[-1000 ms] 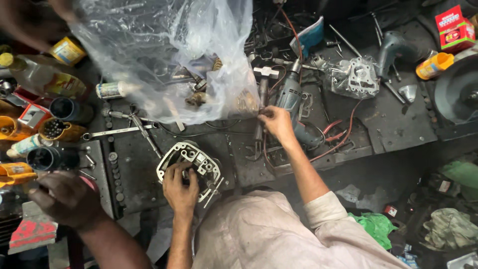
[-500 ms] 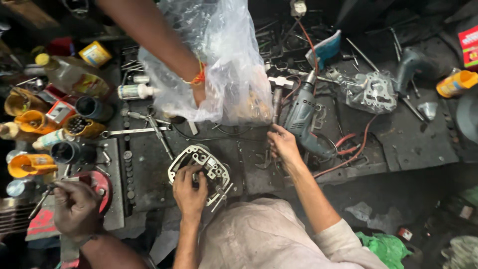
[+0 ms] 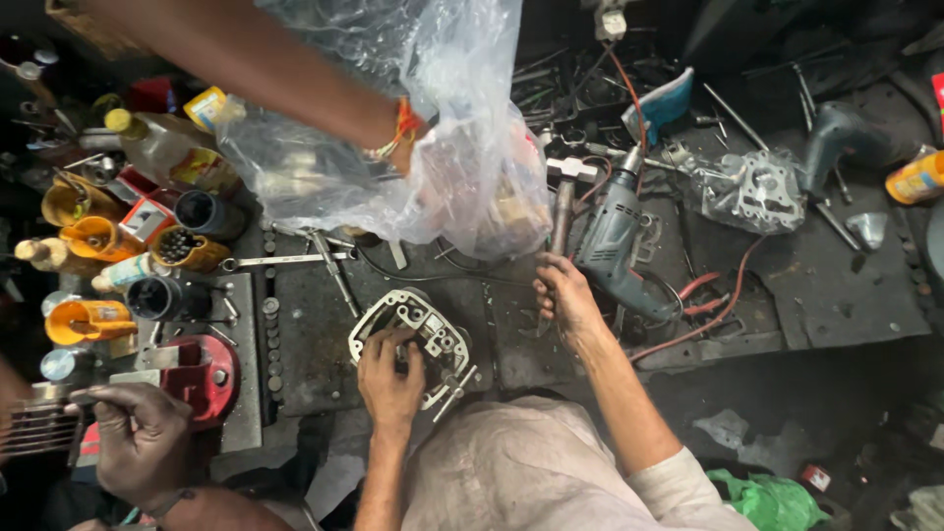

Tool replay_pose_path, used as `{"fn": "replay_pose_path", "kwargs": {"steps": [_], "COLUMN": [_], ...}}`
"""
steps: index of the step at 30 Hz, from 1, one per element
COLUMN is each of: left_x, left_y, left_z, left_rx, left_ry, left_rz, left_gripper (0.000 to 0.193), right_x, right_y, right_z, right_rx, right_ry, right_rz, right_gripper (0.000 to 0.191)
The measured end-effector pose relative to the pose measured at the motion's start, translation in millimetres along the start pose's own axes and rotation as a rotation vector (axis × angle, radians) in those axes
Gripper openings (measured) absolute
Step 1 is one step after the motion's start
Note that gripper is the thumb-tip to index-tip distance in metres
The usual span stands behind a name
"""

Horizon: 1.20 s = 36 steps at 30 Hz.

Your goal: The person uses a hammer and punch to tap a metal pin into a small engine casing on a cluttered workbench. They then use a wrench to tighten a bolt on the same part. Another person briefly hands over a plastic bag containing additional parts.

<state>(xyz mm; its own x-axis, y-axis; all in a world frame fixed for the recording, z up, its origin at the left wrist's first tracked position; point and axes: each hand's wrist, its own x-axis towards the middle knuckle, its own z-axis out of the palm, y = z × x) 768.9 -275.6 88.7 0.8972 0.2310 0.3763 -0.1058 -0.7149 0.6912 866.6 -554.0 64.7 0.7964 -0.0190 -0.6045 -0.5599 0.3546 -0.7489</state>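
cluttered greasy desk (image 3: 806, 295) fills the frame. left hand (image 3: 405, 147), upper centre, is clenched on a clear plastic bag (image 3: 462, 157) held above it, small parts seemingly still inside. right hand (image 3: 138, 438), lower left, is closed around a ribbed metal piece (image 3: 39, 428). a co-worker's hand (image 3: 391, 374) rests on a loose engine cover (image 3: 418, 317); it looks unfitted.

Right hand (image 3: 433, 162) hidden inside plastic bag (image 3: 433, 128) — grip unclear; bag contents blurred; left hand (image 3: 138, 438) fingers curled under.
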Motion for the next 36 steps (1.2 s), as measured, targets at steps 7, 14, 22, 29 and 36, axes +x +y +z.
{"fn": "replay_pose_path", "kwargs": {"steps": [7, 14, 22, 29, 36], "left_x": [0.1, 0.4, 0.5, -0.3, -0.7], "left_y": [-0.8, -3.6, -5.1, -4.8, -3.4], "left_z": [-4.0, -6.6, -8.3, -9.9, -12.5], "left_rx": [-0.032, -0.057, -0.039, -0.035, -0.032], "left_ry": [0.010, 0.013, 0.023, 0.019, 0.000], "left_rz": [-0.013, -0.024, -0.010, -0.043, -0.073], "left_gripper": [0.018, 0.021, 0.025, 0.027, 0.027], "right_x": [2.5, 8.6, 13.1, 12.4, 10.4], "right_y": [1.2, 15.7, 31.9, 36.4, 37.2], "right_z": [20.8, 26.2, 27.4, 33.3, 44.9], "right_rx": [-0.028, -0.137, -0.167, -0.222, -0.196], "right_ry": [-0.046, -0.109, -0.151, -0.139, -0.184], "right_rz": [0.005, 0.011, 0.034, 0.089, 0.100], "right_gripper": [0.037, 0.020, 0.020, 0.018, 0.017]}}
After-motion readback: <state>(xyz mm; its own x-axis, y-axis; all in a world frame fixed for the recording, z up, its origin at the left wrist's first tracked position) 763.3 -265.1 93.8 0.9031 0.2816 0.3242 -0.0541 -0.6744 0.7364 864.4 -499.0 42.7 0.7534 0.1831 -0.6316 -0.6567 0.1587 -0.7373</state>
